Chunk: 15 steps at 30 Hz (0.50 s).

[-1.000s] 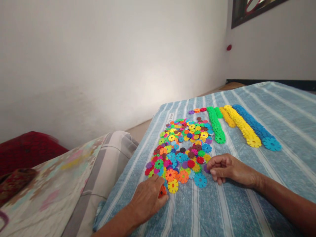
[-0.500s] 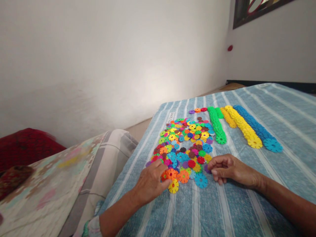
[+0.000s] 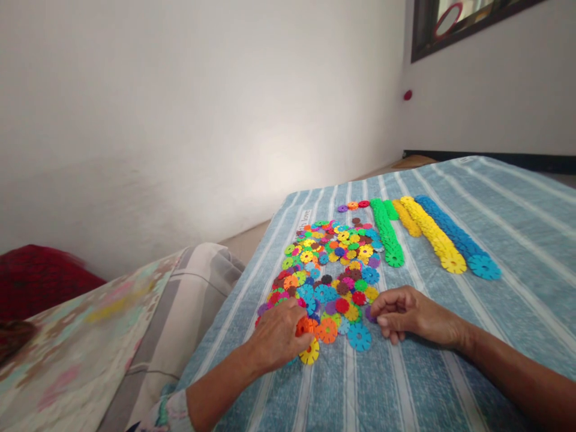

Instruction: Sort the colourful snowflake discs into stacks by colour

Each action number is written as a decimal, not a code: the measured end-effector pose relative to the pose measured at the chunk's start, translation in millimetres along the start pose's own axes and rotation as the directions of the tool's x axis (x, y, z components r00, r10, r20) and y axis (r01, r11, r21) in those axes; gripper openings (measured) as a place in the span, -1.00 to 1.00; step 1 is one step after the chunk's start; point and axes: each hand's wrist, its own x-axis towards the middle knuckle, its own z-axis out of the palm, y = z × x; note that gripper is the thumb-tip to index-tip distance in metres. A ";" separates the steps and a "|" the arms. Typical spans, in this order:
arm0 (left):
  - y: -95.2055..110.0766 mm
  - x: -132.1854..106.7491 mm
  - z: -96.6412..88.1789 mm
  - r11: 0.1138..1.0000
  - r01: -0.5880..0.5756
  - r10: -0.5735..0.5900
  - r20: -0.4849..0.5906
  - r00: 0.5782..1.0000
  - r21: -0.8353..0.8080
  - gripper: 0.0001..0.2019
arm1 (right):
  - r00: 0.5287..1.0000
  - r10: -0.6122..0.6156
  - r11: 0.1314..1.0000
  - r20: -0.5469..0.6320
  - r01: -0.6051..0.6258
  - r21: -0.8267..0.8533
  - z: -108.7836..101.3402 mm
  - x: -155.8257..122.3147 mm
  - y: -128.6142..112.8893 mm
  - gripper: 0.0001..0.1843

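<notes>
A spread of flower-shaped plastic discs (image 3: 324, 293) in many colours lies on the striped cloth. At its near left edge my left hand (image 3: 279, 337) rests palm down. Thumb and forefinger are apart, with orange discs (image 3: 306, 326) showing between them; the other fingertips are hidden. Close to the thumb lies a yellow disc (image 3: 309, 353). On the right side of the spread, my right hand (image 3: 407, 315) is loosely curled, thumb against the fingers, and I see nothing in it. Its fingertips are beside a purple disc (image 3: 369, 314), partly covered. A large blue disc (image 3: 359, 337) lies between the hands.
Overlapping rows of green (image 3: 387, 237), yellow (image 3: 434, 237) and blue discs (image 3: 459, 237) lie behind my right hand. Shorter green and yellow rows sit between them. A purple, an orange and a red disc (image 3: 363, 204) line up at the back. Folded bedding (image 3: 180, 312) is at left.
The view has shifted slightly, moving the scene left and a little down. My left hand's fingers have moved slightly over the orange discs. My right hand keeps its curled pose.
</notes>
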 end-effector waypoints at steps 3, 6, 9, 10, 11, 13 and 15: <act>0.9 3.4 -1.0 1.000 -0.001 0.000 0.019 1.000 0.024 -0.83 | 1.000 -0.011 1.000 0.002 0.011 0.006 1.0 0.0 -1.3 -0.62; -0.3 6.1 -0.2 0.999 -0.020 0.020 0.015 1.000 0.048 -0.84 | 1.000 -0.009 1.000 0.003 0.009 0.016 2.2 -0.1 -3.7 -0.63; -1.8 6.4 0.1 0.997 -0.054 0.053 0.028 0.998 0.062 -0.84 | 1.000 0.001 0.999 0.005 -0.001 0.035 3.3 0.3 -5.7 -0.62; -2.0 6.0 -0.3 0.996 -0.062 0.060 0.037 0.997 0.059 -0.83 | 1.000 0.004 0.999 0.006 -0.004 0.041 3.7 0.7 -6.0 -0.61; -2.1 5.5 -0.9 0.996 -0.065 0.063 0.049 0.997 0.053 -0.83 | 1.000 0.007 0.999 0.007 -0.007 0.048 4.1 1.2 -6.2 -0.60; -1.5 4.2 -2.8 0.998 -0.056 0.053 0.076 0.996 0.040 -0.82 | 1.000 0.007 0.998 0.006 -0.008 0.063 4.9 2.6 -6.1 -0.59; -0.5 2.9 -5.1 0.999 -0.036 0.033 0.098 0.995 0.034 -0.80 | 1.000 0.005 0.997 0.003 -0.005 0.082 5.5 4.5 -5.6 -0.58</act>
